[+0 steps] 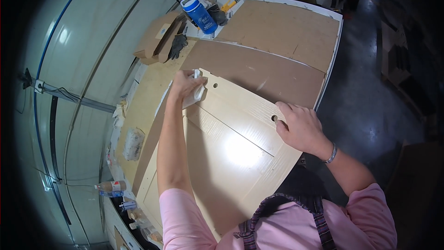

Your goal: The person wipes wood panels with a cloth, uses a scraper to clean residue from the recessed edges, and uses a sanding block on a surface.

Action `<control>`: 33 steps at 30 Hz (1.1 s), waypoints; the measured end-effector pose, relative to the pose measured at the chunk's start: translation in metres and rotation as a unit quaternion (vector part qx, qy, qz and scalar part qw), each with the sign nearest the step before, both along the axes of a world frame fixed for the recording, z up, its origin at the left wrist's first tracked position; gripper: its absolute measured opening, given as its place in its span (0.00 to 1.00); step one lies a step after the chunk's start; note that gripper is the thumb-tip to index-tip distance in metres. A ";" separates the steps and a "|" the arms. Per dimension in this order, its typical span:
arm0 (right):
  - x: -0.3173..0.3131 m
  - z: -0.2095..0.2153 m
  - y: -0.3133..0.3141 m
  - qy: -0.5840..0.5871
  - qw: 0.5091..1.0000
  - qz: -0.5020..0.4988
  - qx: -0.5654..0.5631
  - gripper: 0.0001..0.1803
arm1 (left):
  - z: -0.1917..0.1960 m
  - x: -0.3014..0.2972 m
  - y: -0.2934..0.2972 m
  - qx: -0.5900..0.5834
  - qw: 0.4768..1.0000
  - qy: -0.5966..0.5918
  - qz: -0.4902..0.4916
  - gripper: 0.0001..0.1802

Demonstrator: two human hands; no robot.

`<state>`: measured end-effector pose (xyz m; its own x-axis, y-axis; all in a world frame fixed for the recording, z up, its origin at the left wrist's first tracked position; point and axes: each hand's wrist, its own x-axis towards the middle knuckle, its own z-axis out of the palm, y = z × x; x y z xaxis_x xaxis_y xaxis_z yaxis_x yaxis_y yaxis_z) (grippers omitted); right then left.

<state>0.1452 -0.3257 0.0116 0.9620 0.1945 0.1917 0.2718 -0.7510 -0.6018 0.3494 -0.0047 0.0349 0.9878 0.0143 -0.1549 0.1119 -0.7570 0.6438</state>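
1 pale, glossy wall [111, 23] at left — dark grey floor [358, 129], faintly shining, right.

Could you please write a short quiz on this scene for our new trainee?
1. What does the left grip hold? A: a blue bottle. B: a white cloth-like piece. C: a dark glove.
2. True or false: the right grip is clear of the cream panel, touching no part of it.
3. How many round holes show in the panel?

Key: 1. B. 2. False; it is on the panel's edge, beside one of the holes. 3. Two.
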 end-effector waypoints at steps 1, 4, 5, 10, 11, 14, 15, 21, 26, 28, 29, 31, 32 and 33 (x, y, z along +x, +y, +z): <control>0.000 0.000 -0.001 0.001 1.000 -0.002 -0.001 0.18 | 0.000 -0.002 -0.005 -0.021 1.000 0.001 0.008 0.25; -0.001 0.000 -0.001 0.000 1.000 -0.002 0.001 0.18 | -0.005 -0.006 0.001 -0.118 0.993 0.013 0.013 0.23; -0.001 0.001 0.000 -0.004 1.000 0.000 0.003 0.18 | -0.007 -0.006 0.008 -0.129 0.991 0.000 0.025 0.23; -0.003 0.001 0.002 0.008 1.000 0.001 0.000 0.19 | -0.006 -0.038 0.027 -0.112 0.983 -0.116 0.092 0.23; -0.002 0.001 0.002 0.026 1.000 0.002 -0.005 0.20 | -0.002 -0.054 0.030 -0.100 0.979 -0.144 0.102 0.23; -0.003 -0.002 0.003 -0.015 1.000 -0.001 0.008 0.22 | 0.013 -0.122 0.048 -0.104 0.974 -0.168 0.112 0.22; -0.003 -0.003 0.002 -0.046 0.999 -0.004 0.015 0.23 | 0.014 -0.145 0.057 -0.113 0.972 -0.179 0.102 0.22; 0.001 0.000 0.001 -0.098 0.994 0.019 -0.052 0.23 | 0.040 -0.319 0.109 0.014 0.966 -0.188 0.177 0.08; -0.029 0.020 -0.011 -0.088 0.987 0.032 -0.131 0.20 | 0.033 -0.509 0.202 0.065 0.909 -0.128 0.392 0.05; -0.046 0.018 -0.010 -0.094 0.986 0.045 -0.132 0.19 | 0.022 -0.572 0.189 0.064 0.865 -0.073 0.492 0.07; -0.056 0.021 -0.011 -0.109 0.984 0.040 -0.137 0.19 | 0.016 -0.590 0.183 0.059 0.862 -0.090 0.495 0.07; -0.078 0.025 -0.014 -0.116 0.983 0.023 -0.139 0.18 | 0.005 -0.603 0.182 0.059 0.852 -0.123 0.505 0.09; -0.089 0.025 -0.012 -0.131 0.983 0.014 -0.129 0.18 | 0.006 -0.595 0.180 0.049 0.859 -0.115 0.497 0.09; -0.100 0.024 -0.007 -0.114 0.985 0.000 -0.126 0.18 | 0.008 -0.583 0.182 0.038 0.866 -0.106 0.488 0.09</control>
